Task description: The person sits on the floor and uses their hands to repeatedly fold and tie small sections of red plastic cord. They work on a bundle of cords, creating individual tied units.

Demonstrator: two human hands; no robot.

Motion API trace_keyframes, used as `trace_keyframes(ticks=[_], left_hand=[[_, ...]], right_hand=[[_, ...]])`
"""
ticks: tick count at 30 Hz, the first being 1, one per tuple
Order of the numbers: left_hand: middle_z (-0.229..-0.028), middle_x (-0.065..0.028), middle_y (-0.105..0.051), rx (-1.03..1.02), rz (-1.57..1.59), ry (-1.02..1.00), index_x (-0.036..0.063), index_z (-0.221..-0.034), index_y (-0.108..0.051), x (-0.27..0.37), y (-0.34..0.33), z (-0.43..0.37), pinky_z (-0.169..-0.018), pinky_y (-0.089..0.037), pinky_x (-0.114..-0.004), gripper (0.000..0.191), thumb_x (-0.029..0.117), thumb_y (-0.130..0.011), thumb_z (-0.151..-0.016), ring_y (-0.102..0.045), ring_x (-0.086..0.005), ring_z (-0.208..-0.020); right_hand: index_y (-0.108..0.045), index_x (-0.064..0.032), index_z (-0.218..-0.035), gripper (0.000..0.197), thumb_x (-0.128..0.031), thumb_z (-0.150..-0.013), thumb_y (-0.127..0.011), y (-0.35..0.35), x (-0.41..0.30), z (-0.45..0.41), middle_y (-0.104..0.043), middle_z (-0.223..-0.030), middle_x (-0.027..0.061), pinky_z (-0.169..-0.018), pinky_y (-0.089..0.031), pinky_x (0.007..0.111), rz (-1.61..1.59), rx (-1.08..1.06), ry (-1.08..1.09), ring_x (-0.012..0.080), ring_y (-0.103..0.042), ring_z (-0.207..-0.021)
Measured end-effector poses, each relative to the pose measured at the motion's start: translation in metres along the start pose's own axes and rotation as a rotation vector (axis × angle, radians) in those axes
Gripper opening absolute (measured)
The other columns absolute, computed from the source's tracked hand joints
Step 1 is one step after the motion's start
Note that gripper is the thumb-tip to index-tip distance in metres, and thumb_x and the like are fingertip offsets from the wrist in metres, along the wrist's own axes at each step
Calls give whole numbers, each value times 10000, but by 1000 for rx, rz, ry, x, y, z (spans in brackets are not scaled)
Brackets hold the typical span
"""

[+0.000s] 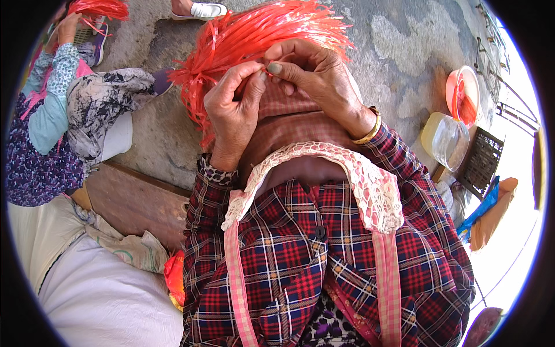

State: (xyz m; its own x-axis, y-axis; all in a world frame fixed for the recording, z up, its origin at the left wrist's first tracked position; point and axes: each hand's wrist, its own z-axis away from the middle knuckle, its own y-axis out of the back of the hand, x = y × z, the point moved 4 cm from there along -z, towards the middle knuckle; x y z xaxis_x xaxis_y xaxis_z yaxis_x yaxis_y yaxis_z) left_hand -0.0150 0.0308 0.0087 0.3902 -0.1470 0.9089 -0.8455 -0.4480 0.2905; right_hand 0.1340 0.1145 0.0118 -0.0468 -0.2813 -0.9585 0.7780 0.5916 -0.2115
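Note:
A thick bundle of shiny red plastic strands (260, 32) lies across my lap, over a checked apron (290, 126) with a lace edge. The strands gather into a knot-like tuft at the bundle's left end. My left hand (234, 104) pinches a thin red strand (267, 72) between thumb and forefinger. Meeting it just above the lap, my right hand (321, 80) grips the same small bit of strand with thumb and fingertips. The fingers hide most of that strand. A yellow bangle (369, 130) circles my right wrist.
On the left, a co-worker's hand (68, 28) holds another red strand bundle (99, 8). To the right stand a round tub (451, 86) with red strands inside, a clear plastic container (451, 141) and a dark crate (481, 162). A wooden board (134, 204) and white sacks (108, 295) lie left.

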Motion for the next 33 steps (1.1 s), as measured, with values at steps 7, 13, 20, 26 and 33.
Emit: trace_keyframes(ticks=[7,13,20,26,33], left_hand=[[-994,-125,-753,12,-74,-160,-6,-1070,-701,4,0,2,-766,-588,-318,151,10,-748,-927,-744,-225,-863],[-986,-139,-758,40,-51,-108,-4,-1045,-704,-2,-1,2,-762,-597,-328,161,-5,-765,-895,-753,-237,-874],[-952,-129,-764,-12,-72,-32,-13,-1016,-712,-5,-1,-2,-768,-587,-311,130,-4,-760,-896,-751,-206,-842],[-909,-118,-761,-142,-35,124,-20,-980,-716,-4,3,-13,-735,-568,-294,85,9,-751,-908,-732,-156,-812],[-864,-99,-726,-274,-120,131,-19,-1004,-709,-3,2,-16,-713,-546,-287,98,50,-713,-935,-696,-150,-769]], right_hand=[[-610,27,-1247,320,-114,-985,-727,2,2,3,-703,-841,37,-598,-499,191,-39,56,-30,64,-638,-699],[-725,29,-1050,144,-105,-1001,-703,-2,2,2,-702,-821,18,-644,-543,206,-9,44,48,57,-641,-709],[-746,46,-1068,180,-114,-990,-721,-2,-3,3,-707,-808,25,-638,-532,214,177,46,72,52,-628,-730],[-768,25,-1014,157,-113,-938,-774,3,2,-3,-729,-814,31,-636,-527,246,204,-8,113,64,-626,-719],[-767,23,-1010,133,-90,-941,-747,11,8,-10,-732,-819,41,-646,-534,248,412,-56,177,74,-640,-708]])
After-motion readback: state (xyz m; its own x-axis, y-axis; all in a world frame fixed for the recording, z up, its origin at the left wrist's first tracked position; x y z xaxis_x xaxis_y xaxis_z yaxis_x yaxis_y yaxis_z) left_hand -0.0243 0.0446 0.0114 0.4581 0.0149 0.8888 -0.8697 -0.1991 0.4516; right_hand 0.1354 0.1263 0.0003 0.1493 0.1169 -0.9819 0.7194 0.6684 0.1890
